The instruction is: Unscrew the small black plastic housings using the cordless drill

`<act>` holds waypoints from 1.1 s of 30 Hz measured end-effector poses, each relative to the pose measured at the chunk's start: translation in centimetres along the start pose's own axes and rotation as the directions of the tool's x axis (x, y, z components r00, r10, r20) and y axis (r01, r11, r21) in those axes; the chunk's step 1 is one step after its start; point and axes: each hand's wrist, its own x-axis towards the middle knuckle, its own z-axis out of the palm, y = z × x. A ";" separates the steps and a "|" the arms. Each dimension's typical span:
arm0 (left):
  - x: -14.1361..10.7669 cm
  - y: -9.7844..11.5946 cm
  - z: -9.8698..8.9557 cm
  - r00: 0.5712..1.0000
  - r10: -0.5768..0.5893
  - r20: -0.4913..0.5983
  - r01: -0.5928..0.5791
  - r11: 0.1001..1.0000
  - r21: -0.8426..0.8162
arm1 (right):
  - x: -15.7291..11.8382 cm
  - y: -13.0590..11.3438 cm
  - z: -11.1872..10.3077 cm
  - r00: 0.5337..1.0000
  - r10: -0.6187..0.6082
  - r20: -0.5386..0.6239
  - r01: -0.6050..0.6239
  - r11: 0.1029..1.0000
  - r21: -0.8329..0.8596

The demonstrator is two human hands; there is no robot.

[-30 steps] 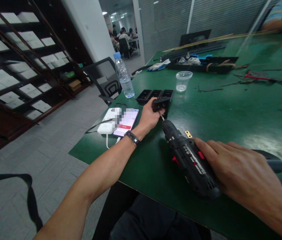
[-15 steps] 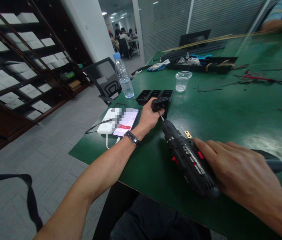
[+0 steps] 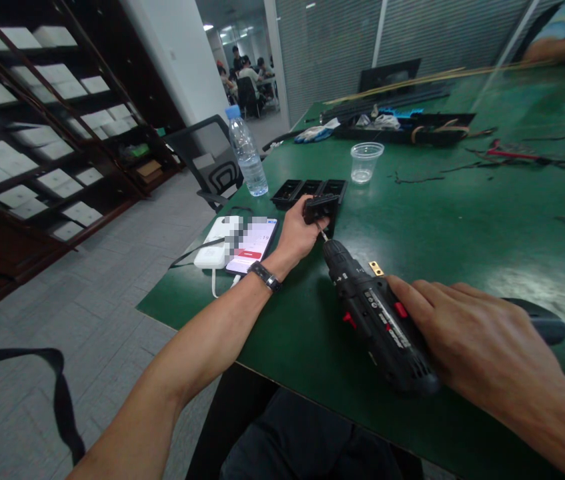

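My right hand (image 3: 472, 327) is wrapped round a black cordless drill (image 3: 372, 313) with red switches, lying sideways and aimed away from me. Its bit (image 3: 323, 233) reaches up to a small black plastic part (image 3: 320, 208), and whether the tip is inside it is hard to see. My left hand (image 3: 300, 230) closes on that black part, fingers partly hidden behind it. Just beyond is a black compartment tray (image 3: 289, 192) on the green table (image 3: 282, 340). A small brass plate with holes (image 3: 375, 269) shows beside the drill.
Left of my hand lie a lit phone (image 3: 255, 247) and a white power bank (image 3: 215, 247) with a cable. A water bottle (image 3: 248, 157) and a clear plastic cup (image 3: 365, 163) stand farther back. Behind are a black toolbox (image 3: 442, 130) and red-handled pliers (image 3: 509, 152). Someone's arm (image 3: 562, 48) rests at far right.
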 end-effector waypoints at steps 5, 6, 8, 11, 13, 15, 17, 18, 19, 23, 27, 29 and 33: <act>0.0 -0.2 0.0 1.000 0.003 -0.001 -0.003 1.000 0.003 | 0.0 0.1 0.0 1.000 -0.011 0.005 0.011 1.000 0.006; 0.0 -0.2 0.0 1.000 0.001 -0.001 -0.001 1.000 0.008 | 0.0 0.1 0.0 1.000 -0.012 0.006 0.012 1.000 0.006; 0.0 -0.2 0.0 1.000 0.002 0.003 -0.002 1.000 0.007 | 0.0 0.1 0.1 1.000 -0.004 0.010 0.004 1.000 0.006; 0.1 -0.3 0.0 1.000 0.010 0.006 -0.010 1.000 -0.007 | 0.0 0.0 0.1 1.000 0.007 0.013 -0.007 1.000 0.007; 0.1 -0.3 0.0 1.000 0.006 0.003 -0.006 1.000 -0.003 | 0.0 0.0 0.1 1.000 0.006 0.016 -0.006 1.000 0.008; 0.1 -0.4 -0.1 1.000 0.001 0.001 -0.001 1.000 0.007 | -0.1 0.0 0.1 1.000 0.005 0.023 -0.005 1.000 0.010; 0.1 -0.4 -0.1 1.000 0.003 0.001 -0.003 1.000 0.013 | -0.1 0.0 0.1 1.000 0.002 0.026 -0.002 1.000 0.016; 0.1 -0.5 -0.1 1.000 0.007 0.001 -0.007 1.000 0.015 | -0.1 0.0 0.1 1.000 0.001 0.024 -0.001 1.000 0.019; 0.1 -0.5 -0.1 1.000 0.011 0.001 -0.011 1.000 0.016 | -0.1 0.0 0.1 1.000 -0.001 0.020 0.001 1.000 0.020; 0.1 -0.4 -0.1 1.000 0.024 0.005 -0.024 1.000 0.015 | -0.1 0.0 0.1 1.000 -0.002 0.012 0.002 1.000 0.011; 0.0 -0.2 -0.1 1.000 0.014 0.006 -0.014 1.000 0.013 | -0.1 0.1 0.2 1.000 0.002 0.016 -0.002 1.000 0.008; 0.0 -0.2 -0.1 1.000 0.004 0.006 -0.004 1.000 0.015 | -0.1 0.1 0.2 1.000 0.004 0.017 -0.004 1.000 0.007; 0.0 -0.3 -0.1 1.000 0.000 0.005 0.000 1.000 0.020 | -0.1 0.0 0.2 1.000 0.004 0.017 -0.004 1.000 0.001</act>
